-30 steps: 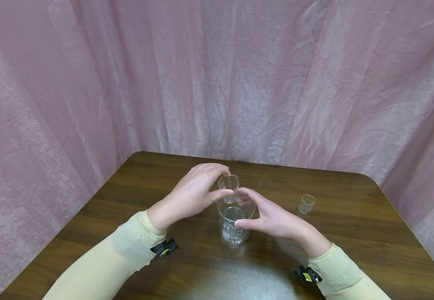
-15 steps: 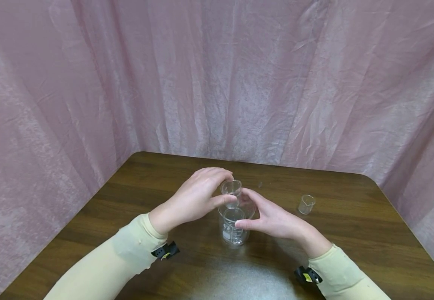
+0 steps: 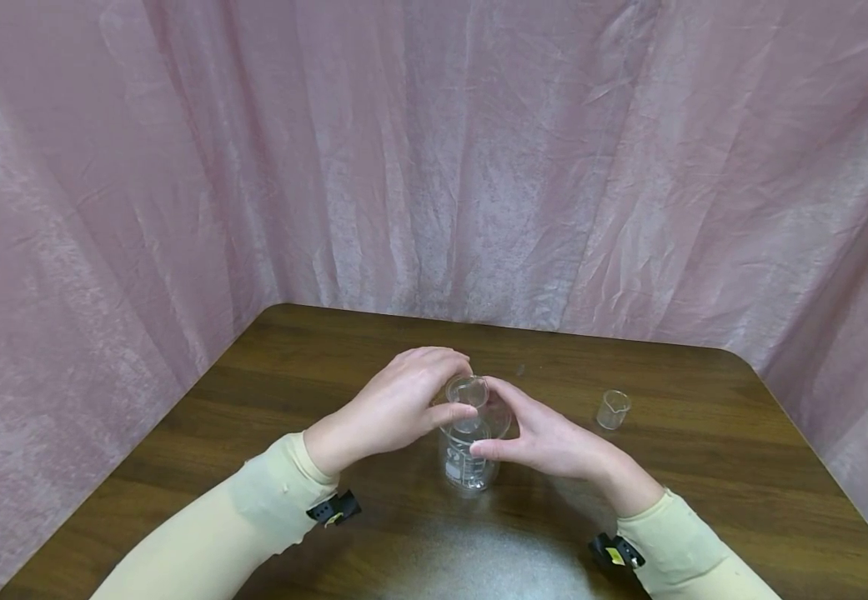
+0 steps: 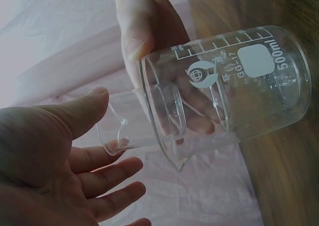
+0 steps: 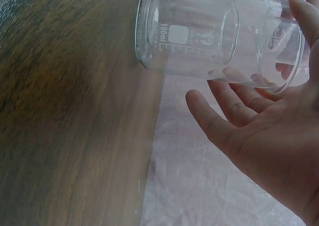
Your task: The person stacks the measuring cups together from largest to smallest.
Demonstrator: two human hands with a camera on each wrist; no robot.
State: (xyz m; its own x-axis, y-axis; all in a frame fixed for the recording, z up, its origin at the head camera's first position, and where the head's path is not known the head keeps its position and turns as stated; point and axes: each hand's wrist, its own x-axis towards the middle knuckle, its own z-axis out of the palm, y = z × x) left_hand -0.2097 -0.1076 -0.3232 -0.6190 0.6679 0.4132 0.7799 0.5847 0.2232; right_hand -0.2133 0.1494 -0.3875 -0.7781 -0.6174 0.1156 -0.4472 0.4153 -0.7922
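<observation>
A large glass beaker marked 500ml [image 4: 256, 60] stands upright on the wooden table, and inside it sits a smaller beaker marked 100ml [image 5: 178, 35]. My right hand [image 3: 546, 433] holds the large beaker near its rim, thumb on the near side and fingers round the far side. Between the thumb and fingers of my left hand [image 3: 407, 404] is a small clear beaker [image 3: 467, 390], pinched near its rim. In the left wrist view its base reaches through the large beaker's mouth, above the beaker inside.
Another tiny spouted beaker [image 3: 614, 410] stands on the table [image 3: 704, 467] to the right of my right hand. Pink curtains [image 3: 434, 167] hang behind the table and along its sides. The table's back edge lies beyond the glassware.
My left hand has lowered the small beaker and moved it slightly right, from above the large beaker's rim into its mouth. My right hand and the large beaker have stayed put.
</observation>
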